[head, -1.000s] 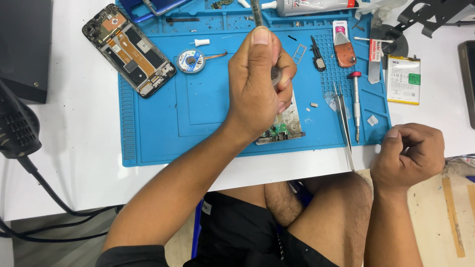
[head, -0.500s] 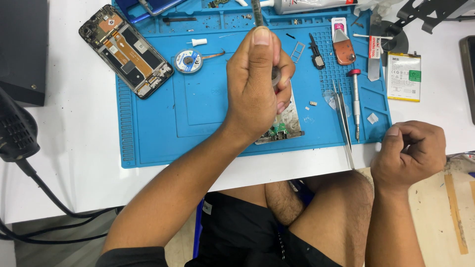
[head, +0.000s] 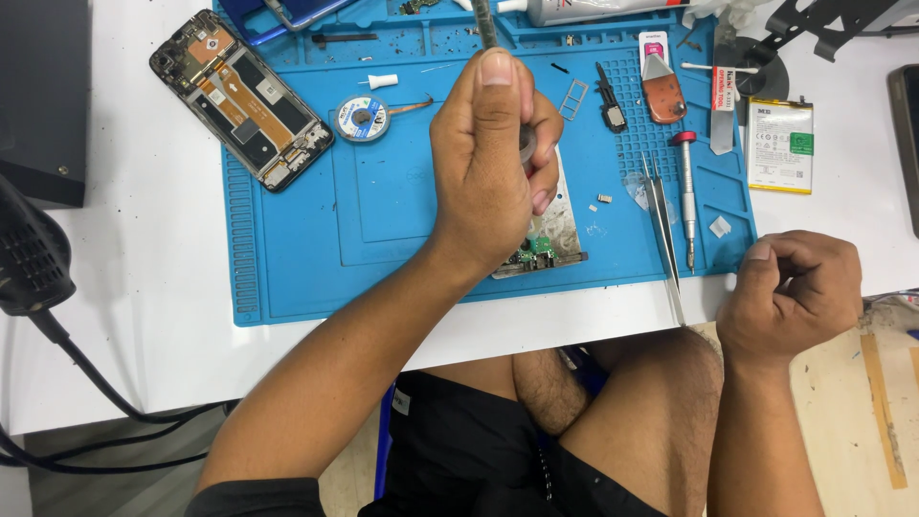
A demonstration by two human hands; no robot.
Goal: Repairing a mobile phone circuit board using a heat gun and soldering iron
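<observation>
My left hand (head: pixel 490 163) is closed around a slim pen-like tool (head: pixel 485 21) whose handle sticks up past my thumb. The hand is above a small green circuit board (head: pixel 542 251) lying on a blue silicone work mat (head: pixel 383 211). The tool's tip is hidden under my fingers. My right hand (head: pixel 791 292) rests as a loose fist at the table's near edge, right of the mat, with nothing seen in it. Metal tweezers (head: pixel 662 230) and a red-capped screwdriver (head: pixel 686 196) lie between the two hands.
An opened phone (head: pixel 239 96) lies at the mat's far left, beside a roll of solder wick (head: pixel 362 118). A flat white battery (head: pixel 779 146) sits right of the mat. A black hot-air tool (head: pixel 33 258) with a cable is at the left. My bare knees are below the table edge.
</observation>
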